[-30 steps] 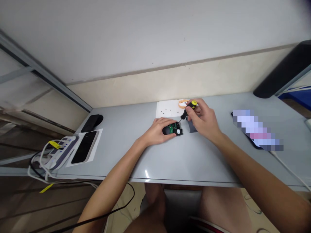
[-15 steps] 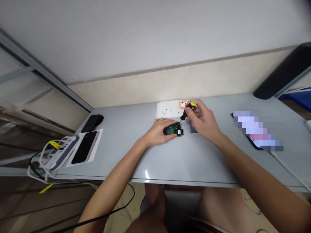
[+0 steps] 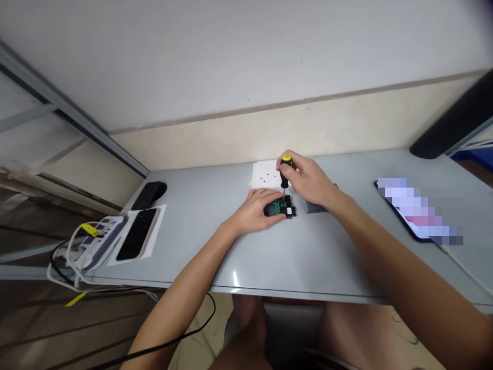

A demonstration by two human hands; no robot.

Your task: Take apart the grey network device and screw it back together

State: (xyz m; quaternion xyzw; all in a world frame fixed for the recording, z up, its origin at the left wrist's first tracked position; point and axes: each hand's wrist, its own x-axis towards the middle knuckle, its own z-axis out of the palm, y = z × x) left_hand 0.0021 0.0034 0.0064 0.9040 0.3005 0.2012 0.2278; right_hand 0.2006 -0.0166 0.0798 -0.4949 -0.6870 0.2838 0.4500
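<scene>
Black unit: lies flat on the desk [image 3: 246,259], near the middle, between the two hands; its green circuit board [image 3: 277,207] is exposed and faces up. A white label [image 3: 289,210] shows on the near, right-hand part.
Left hand [image 3: 254,211]: grip closed on the unit, fingers along the far edge, thumb along the near edge.
Right hand [image 3: 306,177]: grip wrapped around the handle of a black-and-yellow screwdriver [image 3: 285,177]; the handle's yellow end faces up.
Driver angle: close to upright, shaft down to the unit just beside the left fingertips. Whether the tip is seated in a screw head is too small to tell.
Loose pieces: several small dark pieces [image 3: 264,181], apparently screws, lie on white paper [image 3: 258,168] beyond the left hand.
Grey flat piece [image 3: 314,207]: on the desk to the right of the unit, partly covered by the right hand and forearm.
Turning practice: in this inspector's judgement, the shaft should stay square to the board, with steady downward pressure and short, slow turns, to avoid stripping a head.
Bracing practice: the pinch on both edges appears sound against twisting; pressing on board components is best avoided, and the fingertips should keep clear of the tip.
Main risk: a slip could scratch the board or strike the nearby left fingers.
</scene>
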